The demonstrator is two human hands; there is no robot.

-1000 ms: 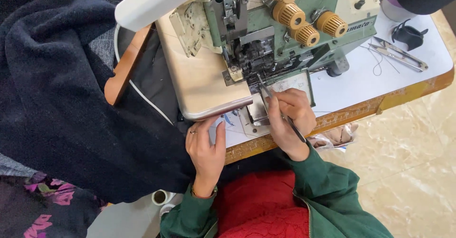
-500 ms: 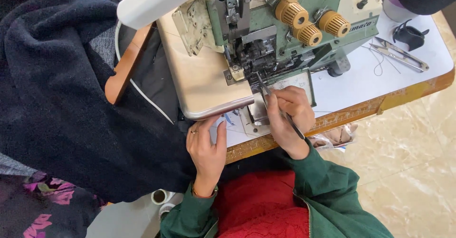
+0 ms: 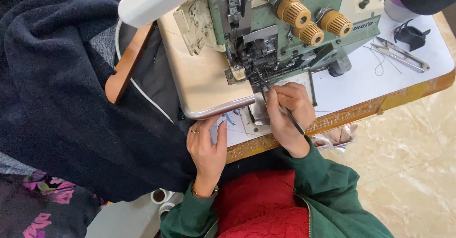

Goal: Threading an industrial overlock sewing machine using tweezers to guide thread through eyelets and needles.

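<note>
Steel, thin and dark, is what the right hand [image 3: 287, 117] pinches: a pair of slender metal tweezers [image 3: 280, 102] gripped between thumb and fingers like a pen. Their long axis runs from about four o'clock at the back end, which pokes out past the wrist, up to about ten o'clock, where the tips reach into the needle and looper area [image 3: 256, 60] of the pale green overlock sewing machine [image 3: 294, 24]. That working spot lies at roughly eleven o'clock from the right hand and just beside it, so this hand is plainly the nearer of the two. The left hand [image 3: 206, 145] holds nothing; it rests flat and open, fingers together, on the front edge of the white sewing table [image 3: 361, 84], touching the heap of dark navy woolly fabric [image 3: 57, 95] that spills away toward nine o'clock. From the left hand the needle area lies at about one o'clock, across the cream metal machine bed [image 3: 204, 86]. Three ribbed tan tension knobs [image 3: 304, 15] sit in a row on the machine at twelve o'clock. Farther off, at two o'clock on the tabletop, lie small silver thread snips [image 3: 403, 57] (loose thread trails beside them) and a black clip-like object [image 3: 411, 35].
</note>
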